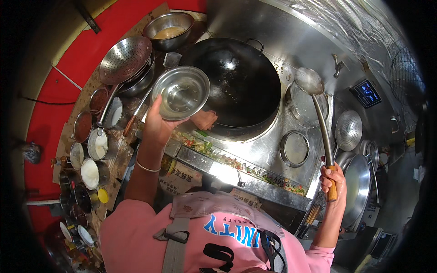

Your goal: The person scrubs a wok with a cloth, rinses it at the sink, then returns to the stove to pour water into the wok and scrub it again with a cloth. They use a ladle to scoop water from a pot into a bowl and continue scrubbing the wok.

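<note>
My left hand (159,117) grips a shallow metal bowl (181,89) by its near rim, tilted toward me, at the left edge of a large black wok (235,82). Small specks show inside the bowl; whether it holds clear liquid, I cannot tell. In my right hand (333,179) is the wooden handle of a long steel ladle (319,112). Its head is raised, over or beside a round metal pot (304,105) right of the wok. A folded brown cloth (203,119) lies at the wok's near left rim, partly behind the bowl.
Food scraps fill the stove's front gutter (235,163). A perforated strainer (126,59) rests on a pot at left, near several seasoning containers (90,174) and a bowl of brownish liquid (169,32). A round tin (294,148), a skimmer (349,129) and a large basin (358,191) stand right.
</note>
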`<state>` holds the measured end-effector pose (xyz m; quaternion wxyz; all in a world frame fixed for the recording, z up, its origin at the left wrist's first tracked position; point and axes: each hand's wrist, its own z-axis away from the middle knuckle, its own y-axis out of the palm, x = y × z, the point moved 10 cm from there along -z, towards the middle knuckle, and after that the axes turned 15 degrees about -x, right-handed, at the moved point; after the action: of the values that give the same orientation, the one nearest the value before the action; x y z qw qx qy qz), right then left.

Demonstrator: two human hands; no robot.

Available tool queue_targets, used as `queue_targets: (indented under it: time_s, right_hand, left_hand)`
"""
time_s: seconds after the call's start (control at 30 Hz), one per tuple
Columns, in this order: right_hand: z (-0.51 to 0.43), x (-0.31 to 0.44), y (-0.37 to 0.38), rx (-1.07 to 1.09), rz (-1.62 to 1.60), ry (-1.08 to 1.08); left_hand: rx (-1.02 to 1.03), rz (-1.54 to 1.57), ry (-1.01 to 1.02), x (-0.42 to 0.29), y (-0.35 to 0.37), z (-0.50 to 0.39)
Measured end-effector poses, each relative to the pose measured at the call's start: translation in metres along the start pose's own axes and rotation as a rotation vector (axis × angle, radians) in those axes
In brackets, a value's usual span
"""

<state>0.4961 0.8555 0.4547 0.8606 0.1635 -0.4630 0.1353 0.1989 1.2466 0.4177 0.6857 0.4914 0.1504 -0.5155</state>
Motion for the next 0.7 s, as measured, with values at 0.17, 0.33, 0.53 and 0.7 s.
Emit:
queue_targets:
  time_s: [0.17,0.33,0.53,0.7]
  right_hand:
    - [0.011,0.000,0.043,0.009,0.095,0.028]
    - [0.009,-0.012,0.069,0.045,0.185,0.058]
    - [0.000,-0.026,0.081,0.078,0.364,0.019]
    - [-0.019,-0.025,0.061,-0.026,0.861,-0.397]
  left_hand:
    - [-0.024,0.007,-0.023,-0.003,-0.006,0.000]
    - [-0.033,-0.057,0.051,-0.012,-0.014,0.009]
    - [-0.075,0.054,0.031,-0.012,-0.041,0.005]
    - [-0.060,0.100,0.030,-0.010,-0.040,0.008]
